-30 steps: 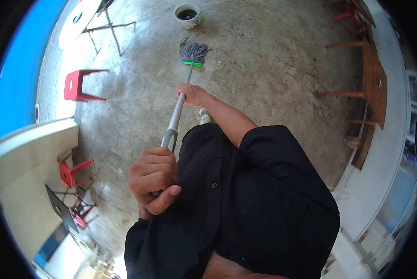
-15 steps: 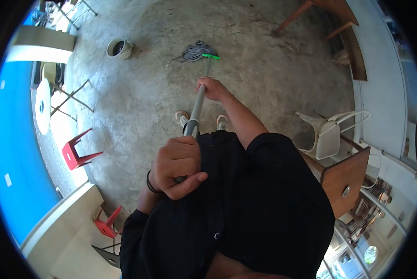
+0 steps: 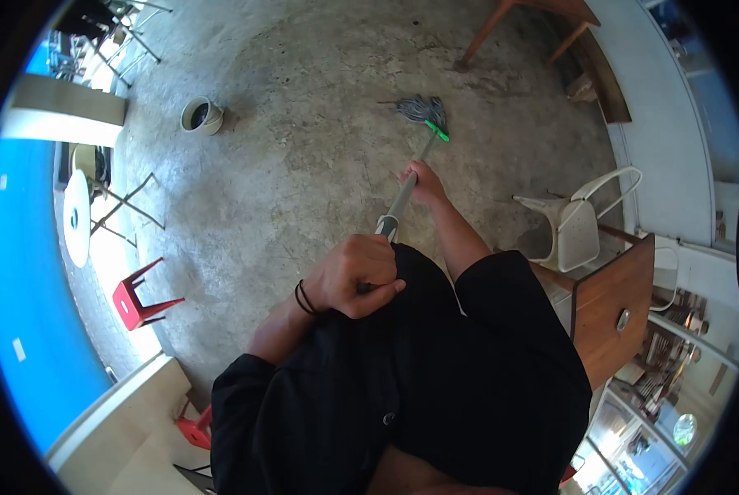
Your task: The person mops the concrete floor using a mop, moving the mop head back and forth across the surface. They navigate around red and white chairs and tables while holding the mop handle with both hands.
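Left hand point(image 3: 355, 276) and right hand point(image 3: 427, 186) both wrap the mop point(image 3: 403, 200), mop head point(image 3: 421, 110) upper centre, floor point(image 3: 303, 107) running from bucket point(image 3: 214, 120), upper left, to white chair point(image 3: 580, 238), right. Concrete (patchy, worn) meets a white wall point(image 3: 662, 148), upper right.

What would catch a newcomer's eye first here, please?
Probably the grey string mop with bright green clamp at upper centre, its grey pole in the right hand and left hand. Next, perhaps, the bright blue surface at far left and the upper red stool to its right.
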Action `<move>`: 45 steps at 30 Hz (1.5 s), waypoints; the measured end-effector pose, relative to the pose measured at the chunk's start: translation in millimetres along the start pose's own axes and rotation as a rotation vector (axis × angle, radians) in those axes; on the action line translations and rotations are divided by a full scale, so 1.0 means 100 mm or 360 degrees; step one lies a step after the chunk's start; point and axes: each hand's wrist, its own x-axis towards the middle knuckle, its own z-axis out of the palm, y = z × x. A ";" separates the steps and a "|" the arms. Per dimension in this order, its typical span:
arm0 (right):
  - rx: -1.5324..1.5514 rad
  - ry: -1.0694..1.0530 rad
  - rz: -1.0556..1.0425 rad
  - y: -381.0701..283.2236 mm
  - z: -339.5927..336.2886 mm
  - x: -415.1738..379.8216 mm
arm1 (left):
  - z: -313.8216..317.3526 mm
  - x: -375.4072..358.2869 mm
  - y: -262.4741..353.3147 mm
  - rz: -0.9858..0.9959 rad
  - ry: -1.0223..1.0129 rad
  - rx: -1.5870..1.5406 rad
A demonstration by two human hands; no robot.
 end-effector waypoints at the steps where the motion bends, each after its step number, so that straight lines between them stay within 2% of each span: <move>1: -0.0014 -0.0004 -0.0037 -0.08 0.09 -0.03 | -0.03 -0.12 0.06 -0.0003 0.0036 0.0036; 6: -0.0007 -0.0133 -0.0240 -0.74 0.81 -0.20 | -0.22 -1.08 0.49 -0.0069 0.0355 0.0181; 9: -0.0044 -0.0257 -0.0576 -1.16 1.45 -0.26 | -0.32 -1.75 0.88 -0.0100 0.0558 0.0314; 12: -0.0217 -0.0451 -0.0654 -1.83 1.96 -0.46 | -0.28 -2.37 1.33 -0.0145 0.0755 0.0452; 15: -0.0397 -0.0812 -0.0836 -2.40 2.50 -0.70 | -0.22 -2.87 1.78 -0.0180 0.0971 0.0622; 17: -0.0335 -0.0816 -0.0990 -2.71 2.95 -0.88 | -0.12 -3.20 2.03 -0.0215 0.1136 0.0727; 18: -0.0297 -0.0815 -0.1049 -2.82 3.16 -1.00 | -0.05 -3.35 2.12 -0.0217 0.1214 0.0778; 21: -0.0462 -0.1179 -0.0971 -3.32 3.51 -1.34 | 0.12 -3.68 2.38 -0.0231 0.1377 0.0901; 24: -0.0279 -0.1304 -0.1124 -3.47 3.82 -1.65 | 0.32 -3.81 2.56 -0.0203 0.1436 0.0992; 29: -0.0053 -0.1407 -0.1231 -3.54 3.82 -2.06 | 0.52 -3.66 2.67 -0.0115 0.1274 0.1031; 33: -0.0036 -0.1404 -0.1130 -3.40 3.31 -2.12 | 0.64 -3.42 2.58 0.0126 0.1198 0.0814; 39: 0.0062 -0.1017 -0.1015 -2.42 2.48 -1.94 | 0.96 -2.76 2.20 0.0210 0.0911 0.0517; 42: 0.0183 -0.0706 -0.1077 -1.81 1.95 -1.89 | 1.26 -2.36 1.96 0.0174 0.0794 0.0377; 45: 0.0093 -0.0500 -0.0902 -1.26 1.36 -1.97 | 1.59 -2.04 1.73 0.0157 0.0744 0.0219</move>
